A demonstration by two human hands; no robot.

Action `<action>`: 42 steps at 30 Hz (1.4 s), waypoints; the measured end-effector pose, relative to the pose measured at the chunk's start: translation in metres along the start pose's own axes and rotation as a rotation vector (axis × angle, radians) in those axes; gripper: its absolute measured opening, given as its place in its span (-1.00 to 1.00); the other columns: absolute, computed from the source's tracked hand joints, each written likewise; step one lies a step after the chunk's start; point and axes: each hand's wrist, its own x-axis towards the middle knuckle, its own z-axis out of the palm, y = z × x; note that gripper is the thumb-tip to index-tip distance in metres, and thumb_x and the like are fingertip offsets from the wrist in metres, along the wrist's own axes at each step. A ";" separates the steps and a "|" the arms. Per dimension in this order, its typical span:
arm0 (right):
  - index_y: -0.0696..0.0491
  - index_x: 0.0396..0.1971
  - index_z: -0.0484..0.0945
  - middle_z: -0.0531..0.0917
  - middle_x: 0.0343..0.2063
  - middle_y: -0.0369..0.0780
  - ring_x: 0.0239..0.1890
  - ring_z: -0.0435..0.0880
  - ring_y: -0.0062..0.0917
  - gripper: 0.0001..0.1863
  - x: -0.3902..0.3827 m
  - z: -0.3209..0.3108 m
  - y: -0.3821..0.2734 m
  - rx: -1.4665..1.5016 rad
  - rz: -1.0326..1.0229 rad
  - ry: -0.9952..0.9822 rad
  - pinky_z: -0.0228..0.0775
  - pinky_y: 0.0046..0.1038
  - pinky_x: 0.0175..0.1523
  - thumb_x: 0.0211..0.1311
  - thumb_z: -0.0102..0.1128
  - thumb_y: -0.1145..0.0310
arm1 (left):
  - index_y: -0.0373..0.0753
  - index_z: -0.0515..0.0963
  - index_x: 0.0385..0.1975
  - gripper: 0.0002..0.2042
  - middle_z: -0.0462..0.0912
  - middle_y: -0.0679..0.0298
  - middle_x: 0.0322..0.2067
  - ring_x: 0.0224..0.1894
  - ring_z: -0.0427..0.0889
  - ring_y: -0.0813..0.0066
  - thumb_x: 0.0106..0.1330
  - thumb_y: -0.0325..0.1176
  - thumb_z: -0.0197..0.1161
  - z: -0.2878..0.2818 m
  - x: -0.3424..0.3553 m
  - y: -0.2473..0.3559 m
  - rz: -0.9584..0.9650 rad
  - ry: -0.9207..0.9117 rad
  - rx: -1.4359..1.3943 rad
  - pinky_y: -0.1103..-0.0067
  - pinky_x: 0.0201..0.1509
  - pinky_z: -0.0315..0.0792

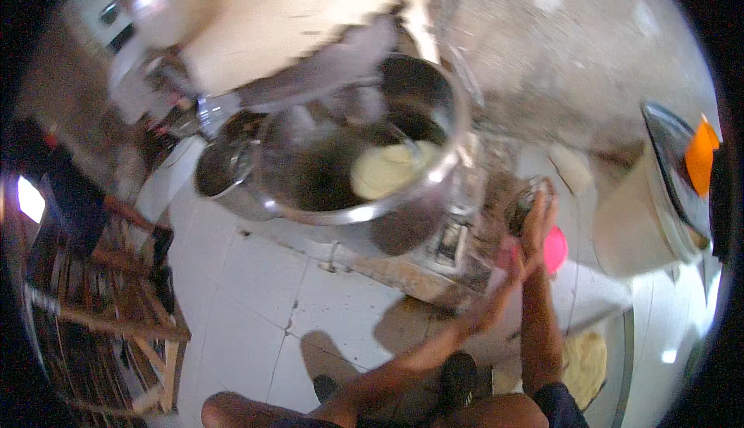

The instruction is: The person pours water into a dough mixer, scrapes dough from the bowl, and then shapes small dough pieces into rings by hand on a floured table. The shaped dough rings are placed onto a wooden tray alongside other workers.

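Note:
My right hand reaches forward with its fingers stretched out and close together, beside a small dark round thing whose kind I cannot make out. Against its wrist side lies my left hand, crossing in from the left; its fingers are blurred. Just past both hands sits a round bright pink thing, partly covered. To the left stands a large steel mixing bowl with a pale, smooth mass in it. A grey metal machine part reaches over the bowl, beneath a cream machine body.
A smaller metal pot adjoins the bowl's left side. On the right is a whitish bucket with a dark lid and an orange thing. A wooden rack stands at left. A pale flat piece lies by my right forearm.

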 end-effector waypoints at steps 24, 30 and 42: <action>0.05 0.23 0.19 0.30 0.19 -0.10 0.24 0.22 -0.32 -0.45 -0.263 0.252 -0.490 -0.318 -0.095 -1.785 0.04 -0.36 0.28 0.31 -0.11 0.12 | -0.26 0.38 -0.18 -0.73 0.36 0.20 -0.23 -0.20 0.33 0.43 0.19 -0.29 0.13 -0.365 -0.203 0.331 -0.436 0.949 -0.424 0.52 -0.16 0.19; 0.06 0.23 0.19 0.29 0.19 -0.10 0.24 0.22 -0.33 -0.44 -0.273 0.277 -0.643 -0.296 -0.030 -1.893 0.04 -0.36 0.28 0.31 -0.11 0.10 | -0.27 0.29 -0.04 -0.66 0.28 0.16 -0.07 -0.04 0.26 0.35 0.26 -0.23 0.01 -0.442 -0.219 0.470 -0.440 1.022 -0.314 0.48 0.01 0.12; 0.07 0.23 0.19 0.28 0.19 -0.12 0.23 0.22 -0.34 -0.43 -0.289 0.307 -0.799 -0.026 0.315 -1.725 0.03 -0.36 0.27 0.32 -0.13 0.06 | -0.27 0.12 0.24 -0.51 0.10 0.07 0.26 0.29 0.10 0.19 0.41 -0.11 -0.21 -0.560 -0.330 0.650 -0.760 1.166 0.181 0.41 0.34 -0.04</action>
